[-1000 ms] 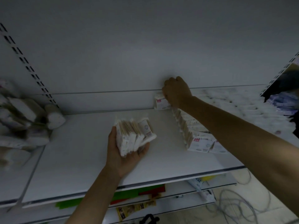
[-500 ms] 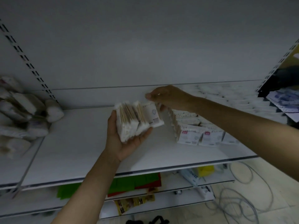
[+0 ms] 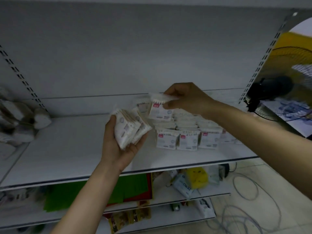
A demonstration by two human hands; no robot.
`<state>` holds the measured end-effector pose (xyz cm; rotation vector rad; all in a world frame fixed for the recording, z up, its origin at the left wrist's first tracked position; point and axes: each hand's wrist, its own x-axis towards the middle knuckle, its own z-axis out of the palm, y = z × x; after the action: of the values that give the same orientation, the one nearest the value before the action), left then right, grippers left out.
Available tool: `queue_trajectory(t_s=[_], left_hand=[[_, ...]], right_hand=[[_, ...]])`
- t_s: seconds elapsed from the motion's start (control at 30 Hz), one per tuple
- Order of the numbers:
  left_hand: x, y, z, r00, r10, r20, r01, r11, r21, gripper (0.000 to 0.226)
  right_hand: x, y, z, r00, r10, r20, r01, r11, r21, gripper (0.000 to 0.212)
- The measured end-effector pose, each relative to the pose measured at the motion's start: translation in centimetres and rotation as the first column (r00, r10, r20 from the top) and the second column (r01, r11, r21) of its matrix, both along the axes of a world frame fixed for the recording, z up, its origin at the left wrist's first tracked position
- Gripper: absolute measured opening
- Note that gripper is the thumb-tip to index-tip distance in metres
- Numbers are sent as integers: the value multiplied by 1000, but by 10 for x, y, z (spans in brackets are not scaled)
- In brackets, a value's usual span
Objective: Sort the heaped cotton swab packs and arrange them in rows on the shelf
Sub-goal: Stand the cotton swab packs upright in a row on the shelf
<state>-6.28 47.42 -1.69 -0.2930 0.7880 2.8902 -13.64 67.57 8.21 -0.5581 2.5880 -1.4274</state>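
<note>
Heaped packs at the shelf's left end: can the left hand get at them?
Probably not yet: nothing blocks the heaped packs, but the left hand is full, gripping a stack of packs.

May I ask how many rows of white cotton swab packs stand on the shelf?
3 side by side: left row, middle row, right row; a fourth may hide behind the right forearm.

Shelf (image 3: 67,149): sheet metal, white paint, matt, smooth.
Slotted upright (image 3: 263,59) at shelf's right end: bare grey metal, punched.
Rows of packs (image 3: 187,141) toward shelf's right edge: clear glossy film, white printed labels, red tabs.
Lifted pack (image 3: 160,112): same film, crinkled at top; fluffy white cotton tips.
Fanned stack (image 3: 130,129) over shelf's middle: glossy film, tan sticks inside, probably wood.
Heap (image 3: 20,119) beyond shelf's left edge: blurred, soft white bundles.
Green sheets (image 3: 76,195) on lower shelf: matt paper.
Fan hub (image 3: 273,88): dark matt casing.
</note>
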Motion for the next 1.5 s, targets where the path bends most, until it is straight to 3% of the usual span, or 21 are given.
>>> queue_trajectory(t_s=[0.03, 0.17, 0.27, 0.4, 0.53, 0.67, 0.73, 0.8, 0.9, 1.0, 1.27, 1.4, 1.47, 1.5], left_hand=[[0, 1, -1, 1000, 10, -10, -10, 1000, -10, 85], [-1, 0, -13, 1000, 6, -23, -7, 1000, -30, 65], [-6, 1, -21, 999, 2, -35, -2, 1000, -7, 84], [-18, -11, -30, 999, -40, -32, 38, 998, -51, 84], [-30, -39, -46, 999, -54, -7, 53, 995, -87, 103], [-37, -65, -65, 998, -65, 6, 65, 996, -66, 61], [-37, -71, -69, 998, -68, 12, 69, 997, -46, 55], [-37, -76, -71, 997, -71, 1, 71, 995, -65, 51], [-40, -79, -77, 993, -118, 29, 118, 993, 8, 84], [-42, -79, -81, 991, -127, 38, 122, 987, 106, 94], [-43, -79, -81, 987, -147, 65, 135, 977, 162, 114], [-41, -79, -75, 989, -135, 58, 126, 981, 147, 105], [-40, -80, -74, 990, -128, 54, 120, 983, 140, 92], [-39, -81, -73, 990, -125, 62, 116, 984, 134, 93]], right_hand=[[1, 2, -2, 1000, 1, -31, -1, 1000, 1, 22], [8, 12, -6, 994, -15, -112, 27, 994, 108, 25], [6, 10, -8, 988, -7, -156, 31, 987, 157, 21], [-8, -8, -13, 988, -40, -148, 61, 987, 146, 22], [-30, -36, -19, 979, -58, -194, 97, 976, 193, 20], [-57, -66, -30, 971, -73, -229, 139, 948, 286, 25], [-69, -81, -35, 961, -41, -274, 144, 918, 368, 27], [-79, -94, -40, 944, 15, -331, 166, 842, 513, 30], [-96, -106, -48, 903, 162, -398, 208, 646, 735, 38], [-111, -113, -59, 873, 277, -403, 240, 475, 846, 38], [-123, -131, -80, 850, 390, -354, 235, 321, 917, 17], [-123, -131, -74, 824, 449, -347, 263, 238, 935, 25], [-112, -136, -69, 786, 441, -433, 290, 354, 889, 29], [-102, -141, -66, 809, 381, -448, 236, 487, 841, 30]])
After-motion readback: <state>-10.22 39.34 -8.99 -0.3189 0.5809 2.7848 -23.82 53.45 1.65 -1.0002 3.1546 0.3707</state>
